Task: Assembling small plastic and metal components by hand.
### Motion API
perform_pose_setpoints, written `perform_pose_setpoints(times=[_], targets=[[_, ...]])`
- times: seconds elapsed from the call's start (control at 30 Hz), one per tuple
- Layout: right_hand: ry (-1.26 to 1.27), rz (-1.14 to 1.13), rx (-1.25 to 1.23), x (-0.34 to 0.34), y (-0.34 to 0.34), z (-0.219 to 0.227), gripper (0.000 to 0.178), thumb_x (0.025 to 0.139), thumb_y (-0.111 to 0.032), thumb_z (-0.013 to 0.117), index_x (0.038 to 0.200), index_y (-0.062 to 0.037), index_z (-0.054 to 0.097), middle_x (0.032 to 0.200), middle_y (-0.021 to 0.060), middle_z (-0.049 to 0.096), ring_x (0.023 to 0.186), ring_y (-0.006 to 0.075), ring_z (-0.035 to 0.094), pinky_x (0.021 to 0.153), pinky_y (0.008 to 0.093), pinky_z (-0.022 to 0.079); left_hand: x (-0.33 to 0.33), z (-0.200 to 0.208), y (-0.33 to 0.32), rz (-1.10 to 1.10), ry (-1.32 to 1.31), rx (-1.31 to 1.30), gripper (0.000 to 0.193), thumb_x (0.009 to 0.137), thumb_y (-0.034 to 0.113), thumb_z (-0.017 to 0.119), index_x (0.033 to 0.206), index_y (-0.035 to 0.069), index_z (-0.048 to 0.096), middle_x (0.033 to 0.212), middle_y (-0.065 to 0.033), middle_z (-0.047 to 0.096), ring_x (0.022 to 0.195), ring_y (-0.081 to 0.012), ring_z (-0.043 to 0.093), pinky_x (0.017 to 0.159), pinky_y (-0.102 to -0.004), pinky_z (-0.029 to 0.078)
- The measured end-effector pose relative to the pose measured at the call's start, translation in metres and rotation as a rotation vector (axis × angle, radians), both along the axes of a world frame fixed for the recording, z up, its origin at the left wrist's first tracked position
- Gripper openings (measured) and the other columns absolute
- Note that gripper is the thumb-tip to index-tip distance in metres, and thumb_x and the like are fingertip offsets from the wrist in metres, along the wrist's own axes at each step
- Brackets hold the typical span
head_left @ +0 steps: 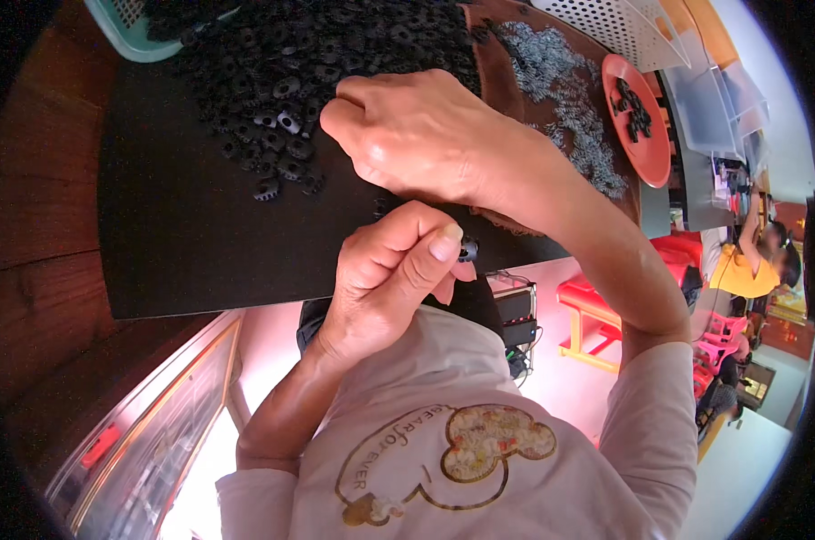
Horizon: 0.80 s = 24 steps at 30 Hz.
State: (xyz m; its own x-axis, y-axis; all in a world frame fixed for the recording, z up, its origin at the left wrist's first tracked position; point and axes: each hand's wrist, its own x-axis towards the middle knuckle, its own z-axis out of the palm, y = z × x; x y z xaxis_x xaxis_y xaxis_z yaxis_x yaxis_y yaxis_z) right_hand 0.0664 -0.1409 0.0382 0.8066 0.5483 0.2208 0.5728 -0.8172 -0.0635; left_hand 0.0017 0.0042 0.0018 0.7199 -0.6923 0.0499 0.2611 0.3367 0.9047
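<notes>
My left hand (385, 270) is closed near the table's front edge, its thumb pressed over the curled fingers. A small black hair claw clip piece (468, 250) pokes out beyond the thumb tip. Farther in, my right hand (416, 135) reaches across with fingers curled downward at the near side of a large heap of black claw clip pieces (335, 40). Its fingertips are hidden beneath the hand, so I cannot see what they hold. Several loose clip pieces (289, 166) lie scattered left of it.
Small silvery metal springs (552, 63) spread over a brown cloth (500, 81) on the dark table (191, 243). A red plate (655, 162) with black pieces stands at the right. Baskets, white (619, 31) and teal (124, 40), sit at the back. Beyond are a red stool (592, 292) and a person in yellow (745, 272).
</notes>
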Motion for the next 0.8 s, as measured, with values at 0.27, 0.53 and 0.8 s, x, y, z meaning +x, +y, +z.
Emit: perform_pose_setpoints(times=[0.27,0.53,0.8], targets=[[0.104,0.005,0.226,-0.007,-0.01,0.003,0.015,0.077,-0.013,0.056,0.086,-0.0013,0.057,0.083,0.0138,0.061,0.077,0.0341,0.064,0.063,0.0435,0.053,-0.001,0.001,-0.003,0.04,0.039,-0.028,0.022,0.097,0.021,0.052,0.089,0.002,0.058,0.073,-0.0018,0.063,0.057,-0.0045,0.051,0.053,-0.02,0.043],[0.114,-0.039,0.703,-0.057,-0.045,0.029,0.016,0.083,0.005,0.054,0.097,-0.0002,0.06,0.07,0.0035,0.058,0.056,0.0068,0.055,0.05,0.0212,0.042,-0.005,0.006,-0.004,0.071,0.093,-0.021,0.023,0.098,0.021,0.051,0.09,0.001,0.059,0.076,-0.0042,0.064,0.058,-0.0058,0.052,0.054,-0.0199,0.043],[0.392,-0.259,1.042,-0.104,-0.047,0.039,0.011,0.084,0.002,0.055,0.095,0.0006,0.057,0.071,0.0036,0.06,0.062,0.0063,0.057,0.055,0.022,0.045,-0.003,0.008,-0.009,0.114,0.158,-0.06,0.026,0.099,0.024,0.048,0.092,0.0,0.057,0.078,-0.0071,0.064,0.059,-0.0091,0.054,0.055,-0.0219,0.045]])
